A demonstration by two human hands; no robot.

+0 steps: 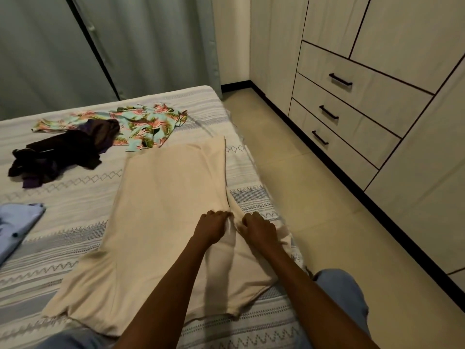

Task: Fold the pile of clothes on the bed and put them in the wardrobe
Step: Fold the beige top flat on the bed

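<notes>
Near the bed's (75,197) right edge, your left hand (211,226) and right hand (259,230) sit close together, each pinching the cream garment (163,210) at its right side, likely to square that edge for folding. Floral (148,124) and dark clothes (60,152) wait beyond; the wardrobe (377,71) stands closed.

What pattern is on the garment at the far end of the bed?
Tropical floral garment: pink and green leaves on light blue, head view.

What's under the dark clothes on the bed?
The flowery shirt pokes out from under the dark clothes. The striped bedspread lies below. Anything else underneath is hidden.
</notes>
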